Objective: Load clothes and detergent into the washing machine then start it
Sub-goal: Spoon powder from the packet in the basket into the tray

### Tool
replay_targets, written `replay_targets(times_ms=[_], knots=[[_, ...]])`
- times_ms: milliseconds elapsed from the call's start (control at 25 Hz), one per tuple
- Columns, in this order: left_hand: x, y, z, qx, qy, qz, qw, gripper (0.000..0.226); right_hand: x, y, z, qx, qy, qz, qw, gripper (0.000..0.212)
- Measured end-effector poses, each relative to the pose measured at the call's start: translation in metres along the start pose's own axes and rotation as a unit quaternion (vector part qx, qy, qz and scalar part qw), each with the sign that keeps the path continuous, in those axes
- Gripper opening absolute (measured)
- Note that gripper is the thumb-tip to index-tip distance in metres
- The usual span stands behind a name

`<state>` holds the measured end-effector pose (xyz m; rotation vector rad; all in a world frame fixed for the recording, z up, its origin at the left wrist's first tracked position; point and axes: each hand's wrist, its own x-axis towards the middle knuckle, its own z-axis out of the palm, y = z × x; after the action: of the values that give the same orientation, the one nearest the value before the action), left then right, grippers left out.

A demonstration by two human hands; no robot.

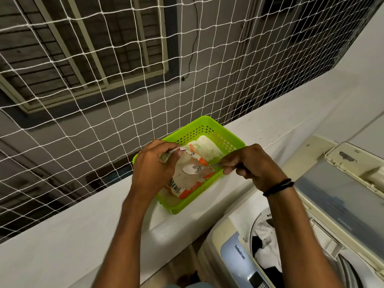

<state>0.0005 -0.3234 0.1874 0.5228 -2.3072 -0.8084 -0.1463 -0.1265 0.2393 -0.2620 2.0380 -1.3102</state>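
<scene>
A green plastic basket [223, 133] stands on a white ledge and holds an orange and white detergent packet [188, 187]. My left hand [154, 165] grips the packet's top edge. My right hand [252, 165] holds a metal spoon [192, 169] whose bowl carries white powder, just above the packet. At the lower right is the top-loading washing machine [232, 260], its lid [336, 194] raised. White and dark clothes [265, 244] lie in its drum.
White netting [104, 80] closes the opening behind the ledge [62, 235], with a building wall and window beyond. The machine's control panel [255, 277] faces me at the bottom. A black band circles my right wrist.
</scene>
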Motion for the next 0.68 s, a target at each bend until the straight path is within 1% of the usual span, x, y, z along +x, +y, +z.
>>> replay_targets(times_ms=[200,320,520,680], knots=[[-0.001,0.000,0.000,-0.010,-0.006,-0.002,1.000,0.017,0.000,0.013,-0.002,0.060,0.005,0.015,0.998,0.021],[-0.002,0.003,-0.001,-0.019,-0.004,-0.015,1.000,0.013,-0.001,0.015,-0.001,0.072,0.003,0.013,0.997,0.020],[-0.003,0.005,-0.001,-0.026,-0.001,-0.026,0.999,0.012,-0.002,0.016,0.000,0.089,-0.003,0.006,0.996,0.015],[-0.002,0.005,-0.001,-0.030,-0.005,-0.025,0.999,0.013,-0.001,0.020,0.000,0.107,-0.007,0.006,0.994,0.014]])
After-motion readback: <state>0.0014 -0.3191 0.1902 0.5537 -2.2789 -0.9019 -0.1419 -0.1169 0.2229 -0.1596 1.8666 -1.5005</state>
